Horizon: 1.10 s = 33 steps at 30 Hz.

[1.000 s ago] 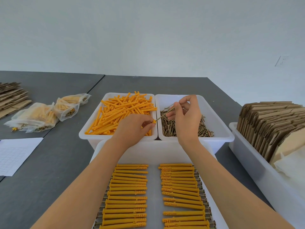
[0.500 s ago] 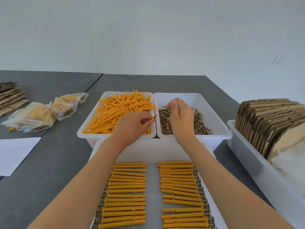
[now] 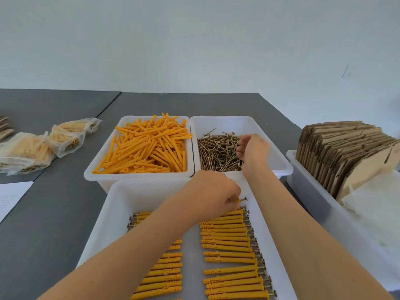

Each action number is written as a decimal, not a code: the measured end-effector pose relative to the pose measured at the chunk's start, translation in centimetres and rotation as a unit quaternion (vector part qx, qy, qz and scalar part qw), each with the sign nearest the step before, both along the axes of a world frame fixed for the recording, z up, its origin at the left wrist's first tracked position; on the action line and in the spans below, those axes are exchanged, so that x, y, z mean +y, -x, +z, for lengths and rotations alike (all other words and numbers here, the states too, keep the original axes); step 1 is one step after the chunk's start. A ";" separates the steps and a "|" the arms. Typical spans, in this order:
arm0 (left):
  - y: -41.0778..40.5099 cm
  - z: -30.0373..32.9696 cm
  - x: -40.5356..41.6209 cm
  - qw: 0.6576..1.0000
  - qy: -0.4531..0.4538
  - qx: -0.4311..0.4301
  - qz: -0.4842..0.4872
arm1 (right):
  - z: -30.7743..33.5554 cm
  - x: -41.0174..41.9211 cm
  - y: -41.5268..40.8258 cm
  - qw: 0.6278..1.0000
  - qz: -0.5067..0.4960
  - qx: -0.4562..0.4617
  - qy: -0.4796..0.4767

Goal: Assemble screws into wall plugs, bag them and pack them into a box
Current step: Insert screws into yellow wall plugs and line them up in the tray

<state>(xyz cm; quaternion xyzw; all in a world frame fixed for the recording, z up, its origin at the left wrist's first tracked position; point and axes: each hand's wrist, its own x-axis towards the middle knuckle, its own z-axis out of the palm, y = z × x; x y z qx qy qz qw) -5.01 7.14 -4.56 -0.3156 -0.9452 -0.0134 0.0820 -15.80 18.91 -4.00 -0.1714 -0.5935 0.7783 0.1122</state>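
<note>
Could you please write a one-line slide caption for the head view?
Left hand sets an assembled plug in the tray; right hand reaches into screws.

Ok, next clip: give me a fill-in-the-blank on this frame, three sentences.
1. The left hand sets an assembled plug at the far end of the ____ row in the near tray.
2. The right hand reaches into the bin of ____.
3. The bin of loose plugs sits ____ of the screw bin.

Missing: right; screws; left
</note>
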 end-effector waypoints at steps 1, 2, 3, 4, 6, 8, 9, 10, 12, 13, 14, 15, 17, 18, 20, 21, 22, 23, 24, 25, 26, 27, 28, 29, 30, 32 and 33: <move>-0.2 -0.5 0.8 1.000 0.022 0.008 0.005 | 0.0 0.0 0.0 1.000 0.004 0.004 -0.004; -0.3 -1.0 1.5 0.999 0.043 0.011 0.010 | 0.0 -0.1 -0.1 1.000 0.008 0.007 -0.007; -0.4 -1.5 2.1 0.998 0.065 0.013 0.013 | 0.0 -0.1 -0.1 1.000 0.011 0.010 -0.010; -0.4 -2.0 2.7 0.996 0.085 0.014 0.015 | 0.0 -0.1 -0.1 1.000 0.015 0.011 -0.016; -0.4 -2.9 3.3 0.994 0.107 0.025 0.013 | 0.0 -0.2 -0.1 0.999 0.020 0.010 -0.030; -0.2 -3.5 3.5 0.994 0.099 0.037 0.008 | -0.1 -0.2 -0.1 0.999 0.025 0.010 -0.036; 0.0 -3.8 3.5 0.995 0.092 0.039 0.005 | -0.1 -0.3 -0.1 0.999 0.028 0.011 -0.038; 0.2 -4.1 3.5 0.996 0.084 0.039 0.002 | -0.1 -0.3 -0.1 0.999 0.031 0.013 -0.040; 0.4 -4.6 3.4 0.997 0.070 0.036 -0.003 | -0.1 -0.4 -0.1 0.998 0.036 0.014 -0.048; 0.4 -4.7 3.4 0.997 0.063 0.035 -0.004 | -0.1 -0.4 -0.2 0.998 0.037 0.014 -0.052; 0.5 -4.8 3.5 0.998 0.056 0.035 -0.003 | -0.1 -0.4 -0.2 0.998 0.038 0.014 -0.056; 0.5 -4.8 3.6 0.998 0.050 0.035 -0.001 | -0.1 -0.4 -0.2 0.997 0.038 0.013 -0.059; 0.5 -4.9 3.7 0.998 0.039 0.041 0.010 | -0.1 -0.4 -0.2 0.997 0.040 0.014 -0.065; 0.5 -5.0 3.7 0.998 0.037 0.041 0.019 | -0.1 -0.4 -0.2 0.997 0.041 0.015 -0.068; 0.3 -4.4 3.8 0.998 0.039 0.033 0.031 | -0.1 -0.5 -0.2 0.996 0.042 0.017 -0.075; 0.1 -3.8 3.9 0.999 0.035 0.023 0.035 | -0.1 -0.5 -0.2 0.996 0.043 0.017 -0.076; 0.0 -2.9 3.8 0.999 0.026 0.011 0.036 | -0.1 -0.4 -0.2 0.996 0.045 0.018 -0.075; 0.0 -1.9 3.7 0.999 0.015 -0.001 0.038 | -0.1 -0.4 -0.2 0.996 0.047 0.020 -0.074; 0.0 -0.9 3.4 0.999 0.003 -0.018 0.044 | -0.1 -0.4 -0.2 0.996 0.049 0.020 -0.074; -0.1 0.0 2.9 0.997 -0.009 -0.047 0.057 | -0.2 -0.4 -0.2 0.996 0.050 0.020 -0.076; -0.1 0.8 2.1 0.993 -0.016 -0.085 0.077 | -0.2 -0.4 -0.2 0.996 0.048 0.019 -0.078; -0.2 1.4 1.3 0.986 -0.009 -0.126 0.105 | -0.2 -0.4 -0.1 0.995 0.046 0.017 -0.081; -0.3 1.8 0.4 0.975 0.019 -0.169 0.142 | -0.2 -0.5 -0.1 0.995 0.043 0.014 -0.085; -0.4 2.0 -0.4 0.957 0.060 -0.214 0.184 | -0.2 -0.6 -0.1 0.995 0.041 0.010 -0.088; -0.6 2.1 -1.1 0.934 0.104 -0.259 0.225 | -0.2 -0.7 -0.1 0.995 0.040 0.007 -0.090; -0.9 2.1 -2.0 0.893 0.158 -0.326 0.267 | -0.2 -0.7 -0.1 0.994 0.043 0.008 -0.096; -0.9 1.9 -2.3 0.884 0.163 -0.345 0.270 | -0.2 -0.7 -0.1 0.994 0.045 0.010 -0.098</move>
